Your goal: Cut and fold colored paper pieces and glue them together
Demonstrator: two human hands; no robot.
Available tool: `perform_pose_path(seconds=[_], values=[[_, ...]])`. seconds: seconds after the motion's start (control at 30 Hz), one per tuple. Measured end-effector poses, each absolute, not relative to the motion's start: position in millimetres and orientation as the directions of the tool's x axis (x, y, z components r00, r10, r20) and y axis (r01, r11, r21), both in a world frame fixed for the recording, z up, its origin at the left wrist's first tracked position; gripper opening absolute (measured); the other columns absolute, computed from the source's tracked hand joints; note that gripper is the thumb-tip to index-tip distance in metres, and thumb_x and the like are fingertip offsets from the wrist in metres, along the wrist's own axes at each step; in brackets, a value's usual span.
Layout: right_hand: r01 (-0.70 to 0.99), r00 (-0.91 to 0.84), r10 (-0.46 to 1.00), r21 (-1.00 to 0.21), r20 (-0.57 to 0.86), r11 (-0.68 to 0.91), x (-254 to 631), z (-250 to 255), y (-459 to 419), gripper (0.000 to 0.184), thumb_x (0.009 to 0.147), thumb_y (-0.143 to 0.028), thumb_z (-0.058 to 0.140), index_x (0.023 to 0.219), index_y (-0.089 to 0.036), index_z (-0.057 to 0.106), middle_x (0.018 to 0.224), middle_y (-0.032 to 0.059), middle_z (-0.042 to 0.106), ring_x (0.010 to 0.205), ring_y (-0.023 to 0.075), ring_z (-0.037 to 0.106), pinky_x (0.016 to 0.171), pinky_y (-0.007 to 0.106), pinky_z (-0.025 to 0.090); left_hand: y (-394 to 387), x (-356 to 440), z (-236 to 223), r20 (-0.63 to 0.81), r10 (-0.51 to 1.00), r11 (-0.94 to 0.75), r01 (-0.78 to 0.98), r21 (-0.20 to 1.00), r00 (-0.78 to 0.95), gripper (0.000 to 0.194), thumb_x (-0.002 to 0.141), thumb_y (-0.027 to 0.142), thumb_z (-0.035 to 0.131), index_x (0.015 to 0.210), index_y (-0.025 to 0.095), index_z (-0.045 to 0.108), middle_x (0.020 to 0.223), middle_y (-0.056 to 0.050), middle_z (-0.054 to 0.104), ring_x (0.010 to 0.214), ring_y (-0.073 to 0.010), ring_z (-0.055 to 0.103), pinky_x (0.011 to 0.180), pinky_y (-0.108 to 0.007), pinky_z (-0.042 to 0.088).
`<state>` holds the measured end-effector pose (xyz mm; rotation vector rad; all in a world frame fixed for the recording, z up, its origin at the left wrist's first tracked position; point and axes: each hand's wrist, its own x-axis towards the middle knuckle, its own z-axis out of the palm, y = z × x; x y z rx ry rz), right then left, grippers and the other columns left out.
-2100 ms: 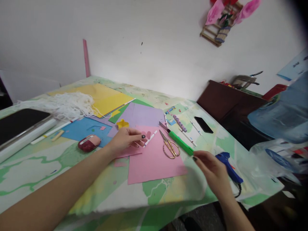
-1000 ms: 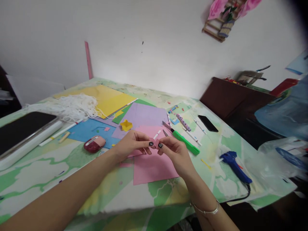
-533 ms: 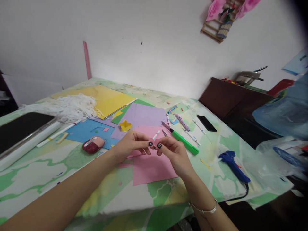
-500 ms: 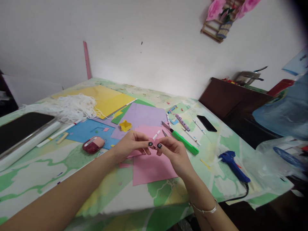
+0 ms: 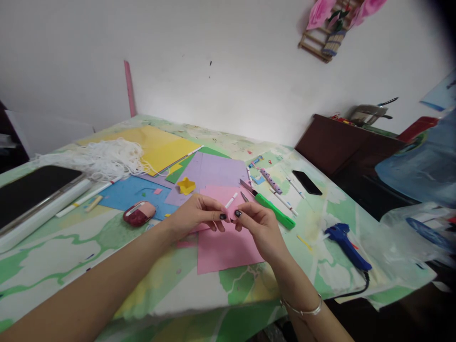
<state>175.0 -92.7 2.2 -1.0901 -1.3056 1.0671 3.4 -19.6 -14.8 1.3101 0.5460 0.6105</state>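
Note:
My left hand [image 5: 204, 213] is closed in a pinch on a small pink paper cutout [image 5: 232, 213], above the pink sheet [image 5: 228, 251]. My right hand [image 5: 257, 225] pinches the same cutout from the other side, its fingertips close to those of the left. Fingers hide most of the cutout. Just beyond the fingertips shows a short white stick [image 5: 231, 200]; I cannot tell whether it is held or lying down. Behind my right hand only the tip of the scissors [image 5: 244, 196] shows. Alongside lies a green craft knife [image 5: 274, 210] with its blade out.
A yellow paper flower [image 5: 186, 185] rests on the purple sheet [image 5: 221, 170]. A blue glue gun [image 5: 349, 247] lies at the right, a black phone [image 5: 307, 182] farther back. To the left are a dark red case [image 5: 139, 213], white yarn [image 5: 114, 156] and a large tablet-like device [image 5: 35, 192].
My right hand has left the craft knife's end and come to the left hand, taking hold of the pink cutout. Over the last half second only the fingers shifted slightly on it.

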Motion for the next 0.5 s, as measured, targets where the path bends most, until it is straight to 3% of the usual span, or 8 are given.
perform_pose_path(seconds=[0.5], values=[[0.113,0.069,0.978,-0.976,0.195,0.186,165.7,2.1,-95.6,0.007,0.075,-0.023,0.063,0.071,-0.017,0.064,0.06,-0.0012,0.06,0.052,0.0095,0.053,0.051,0.023,0.043,-20.9,5.0,-13.5,-0.006,0.654,0.167,-0.136,0.976,0.757,0.005,0.071,0.016,0.068,0.071,0.015,0.073,0.059,-0.003,0.065,0.06,-0.0117,0.061,0.056,-0.02,0.045]])
